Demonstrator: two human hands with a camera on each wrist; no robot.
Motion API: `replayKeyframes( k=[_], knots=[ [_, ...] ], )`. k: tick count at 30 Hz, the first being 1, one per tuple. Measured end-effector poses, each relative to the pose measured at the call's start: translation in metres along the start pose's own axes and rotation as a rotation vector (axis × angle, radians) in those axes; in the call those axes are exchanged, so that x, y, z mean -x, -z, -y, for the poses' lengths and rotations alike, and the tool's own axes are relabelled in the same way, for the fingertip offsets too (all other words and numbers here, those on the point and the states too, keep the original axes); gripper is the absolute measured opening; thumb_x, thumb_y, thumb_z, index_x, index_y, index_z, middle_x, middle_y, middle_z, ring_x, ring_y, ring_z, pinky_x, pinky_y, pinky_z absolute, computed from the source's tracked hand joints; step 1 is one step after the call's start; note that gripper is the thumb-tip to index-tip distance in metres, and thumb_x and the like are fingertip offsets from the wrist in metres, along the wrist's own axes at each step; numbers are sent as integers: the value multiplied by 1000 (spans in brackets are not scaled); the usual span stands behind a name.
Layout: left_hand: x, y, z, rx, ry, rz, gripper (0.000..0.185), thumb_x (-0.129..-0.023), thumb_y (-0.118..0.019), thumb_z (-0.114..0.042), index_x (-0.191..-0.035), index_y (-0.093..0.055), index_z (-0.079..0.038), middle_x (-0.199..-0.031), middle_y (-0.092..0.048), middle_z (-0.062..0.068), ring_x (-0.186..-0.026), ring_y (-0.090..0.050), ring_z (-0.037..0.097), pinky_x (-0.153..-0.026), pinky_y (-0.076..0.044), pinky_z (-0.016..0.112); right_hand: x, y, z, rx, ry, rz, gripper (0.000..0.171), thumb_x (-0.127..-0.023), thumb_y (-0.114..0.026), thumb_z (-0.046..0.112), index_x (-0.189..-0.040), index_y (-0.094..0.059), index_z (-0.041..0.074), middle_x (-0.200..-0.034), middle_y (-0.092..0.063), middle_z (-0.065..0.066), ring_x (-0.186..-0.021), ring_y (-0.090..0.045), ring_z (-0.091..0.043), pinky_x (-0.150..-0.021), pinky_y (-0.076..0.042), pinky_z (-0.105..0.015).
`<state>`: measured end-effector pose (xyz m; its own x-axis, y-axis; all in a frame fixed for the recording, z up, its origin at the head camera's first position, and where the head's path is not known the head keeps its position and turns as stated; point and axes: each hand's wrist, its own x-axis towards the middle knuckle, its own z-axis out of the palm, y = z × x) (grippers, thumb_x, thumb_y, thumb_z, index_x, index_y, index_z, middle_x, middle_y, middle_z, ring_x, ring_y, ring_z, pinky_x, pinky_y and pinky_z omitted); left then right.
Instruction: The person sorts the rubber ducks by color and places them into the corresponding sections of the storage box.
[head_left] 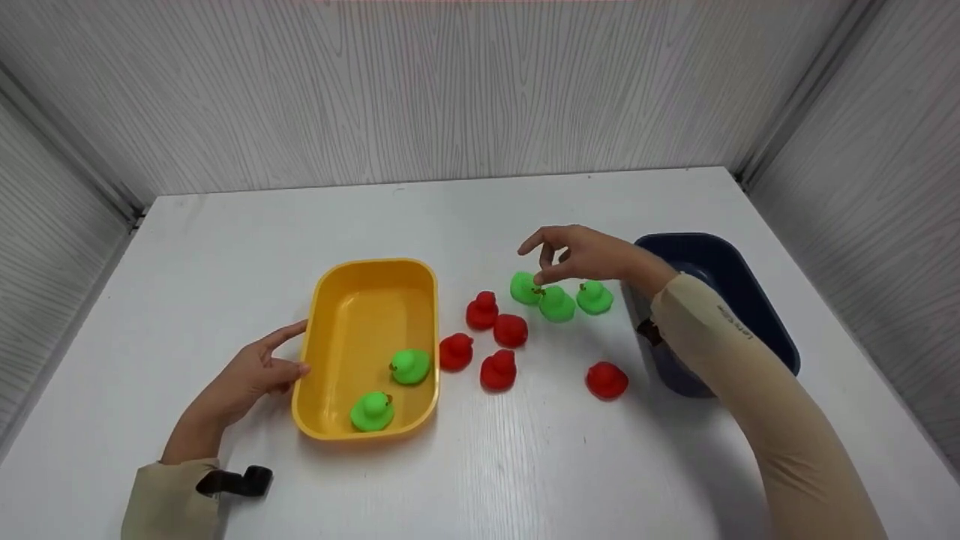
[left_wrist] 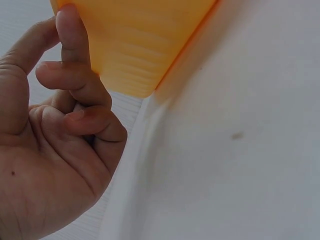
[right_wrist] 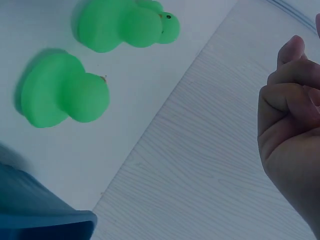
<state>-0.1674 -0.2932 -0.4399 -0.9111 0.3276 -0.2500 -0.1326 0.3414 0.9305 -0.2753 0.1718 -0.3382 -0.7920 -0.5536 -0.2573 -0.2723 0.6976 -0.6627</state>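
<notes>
Green ducks (head_left: pixel 556 303) sit mid-surface, right of the yellow tub (head_left: pixel 341 424). Right hand (head_left: pixel 589 255) hovers over them, fingers curled, pinching nothing. Left hand (head_left: pixel 251 375) touches the tub's left wall, fingers loosely bent. Sleeve writing unreadable.

You have very little to read here. The only lettering sits on your right sleeve (head_left: pixel 731 319), a short line of small dark print near the cuff in the head view, and it is too small and blurred to make out. No other text, label, brand or number is legible in any view.
</notes>
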Motion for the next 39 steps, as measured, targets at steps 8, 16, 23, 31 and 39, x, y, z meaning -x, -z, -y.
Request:
replayKeyframes(
  k=[8, 16, 23, 31, 39],
  knots=[
    [0, 1, 3, 4, -10, 3, 74, -93, -63, -17, -153, -22, -5, -57, -51, -8, -56, -44, 12, -57, -41, 22, -1, -5, -20, 75, -100, 2, 45, -88, -69, 27, -132, -55, 23, -107, -59, -8, -105, -56, -26, -93, -49, -41],
    [0, 1, 3, 20, -27, 19, 73, -93, -62, -14, -152, -21, -3, -55, -49, -8, -55, -41, 10, -55, -38, 23, -4, -3, -30, 209, -128, 28, 43, -88, -69, 25, -129, -58, 18, -103, -57, -11, -93, -52, -24, -76, -46, -32],
    [1, 1, 3, 36, -27, 17, 73, -93, -62, -14, -152, -22, -3, -55, -48, -8, -54, -40, 13, -55, -38, 23, -10, 0, -31, 280, -169, 85, 43, -88, -69, 23, -129, -60, 17, -116, -60, -15, -102, -54, -26, -86, -50, -40],
    [1, 2, 4, 48, -22, 27, 74, -93, -62, -15, -153, -20, -3, -56, -48, -9, -55, -39, 12, -55, -38, 22, -14, 1, -35, 311, -211, 128, 42, -88, -69, 24, -129, -60, 18, -116, -61, -14, -102, -56, -27, -88, -51, -42],
    [1, 1, 2, 47, -17, 27, 74, -93, -62, -14, -153, -19, -3, -57, -52, -9, -56, -43, 10, -56, -40, 22, -18, 0, -36, 348, -296, 200, 43, -89, -66, 25, -132, -57, 21, -130, -55, -16, -118, -52, -32, -98, -46, -52]
  ],
)
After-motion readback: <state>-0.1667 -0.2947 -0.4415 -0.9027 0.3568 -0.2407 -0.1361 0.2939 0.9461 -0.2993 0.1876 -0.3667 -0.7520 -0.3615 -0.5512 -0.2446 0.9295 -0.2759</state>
